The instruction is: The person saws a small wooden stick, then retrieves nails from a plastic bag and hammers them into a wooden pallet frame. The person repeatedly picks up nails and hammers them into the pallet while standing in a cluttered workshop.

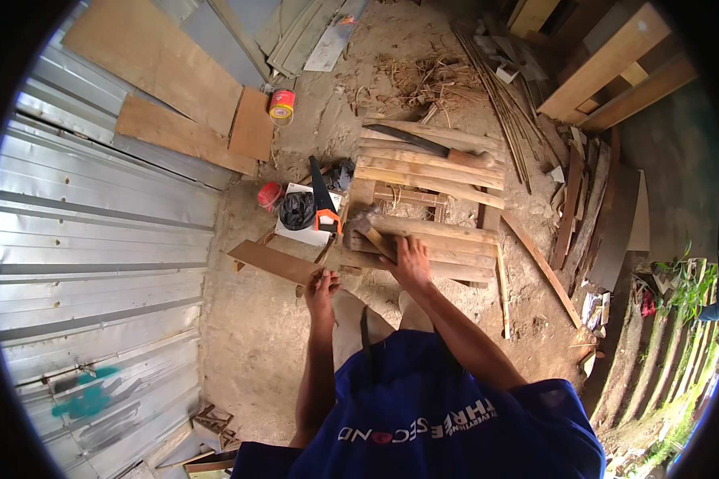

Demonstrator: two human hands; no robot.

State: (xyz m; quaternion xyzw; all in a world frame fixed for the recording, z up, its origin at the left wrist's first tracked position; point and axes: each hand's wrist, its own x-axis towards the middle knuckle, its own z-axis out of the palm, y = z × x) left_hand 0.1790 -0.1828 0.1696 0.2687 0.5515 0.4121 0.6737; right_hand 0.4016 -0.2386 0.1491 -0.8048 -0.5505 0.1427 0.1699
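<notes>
My right hand (411,262) lies on the front slats of a low wooden slatted table (431,231), fingers stretched out over the wood. Its thumb side is beside the end of a hammer's wooden handle; the hammer (373,234) rests on the slats with its head to the far left. My left hand (322,292) is raised just left of the table, fingertips pinched together; whatever is in them is too small to make out. Close to it lies a flat brown board (273,263). A machete (423,144) with a wooden handle lies across the table's far slats.
Left of the table, a handsaw (323,199) with an orange handle and a black plastic bag (298,211) rest on a white surface. A red pot (270,195) and a red-yellow can (281,106) stand nearby. Loose sticks (542,267) and stacked planks (587,199) are at right.
</notes>
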